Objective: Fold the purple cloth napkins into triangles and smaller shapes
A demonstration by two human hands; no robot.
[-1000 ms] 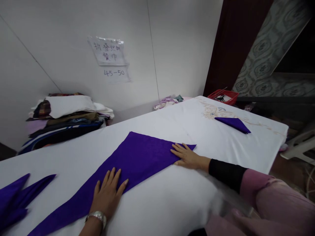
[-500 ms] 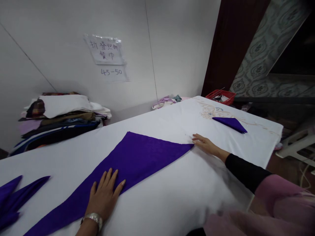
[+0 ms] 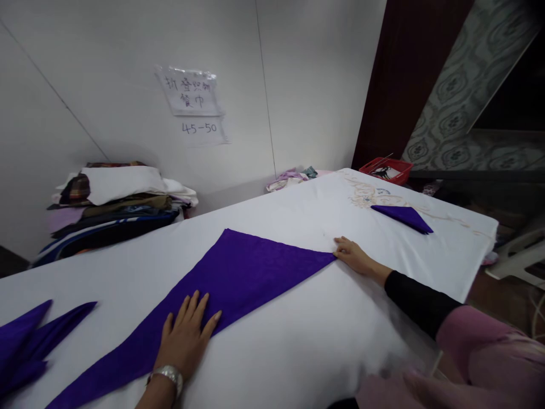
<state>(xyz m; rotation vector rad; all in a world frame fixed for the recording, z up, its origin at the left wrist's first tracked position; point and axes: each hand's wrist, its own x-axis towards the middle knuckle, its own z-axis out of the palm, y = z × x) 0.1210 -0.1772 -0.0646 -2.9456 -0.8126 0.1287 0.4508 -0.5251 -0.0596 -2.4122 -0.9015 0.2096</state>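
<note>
A purple cloth, folded into a long triangle, lies flat on the white table. My left hand rests flat on the cloth's near edge, fingers stretched out, a silver watch on the wrist. At the cloth's right tip is my right hand; its fingers curl onto the tip, and I cannot make out whether they pinch it.
A small folded purple cloth lies at the table's far right. More folded purple cloths sit at the left edge. A stack of fabrics stands by the wall, a red basket beyond the far corner.
My right hand slid off the cloth's right part out to its tip. The left hand stayed in place.
</note>
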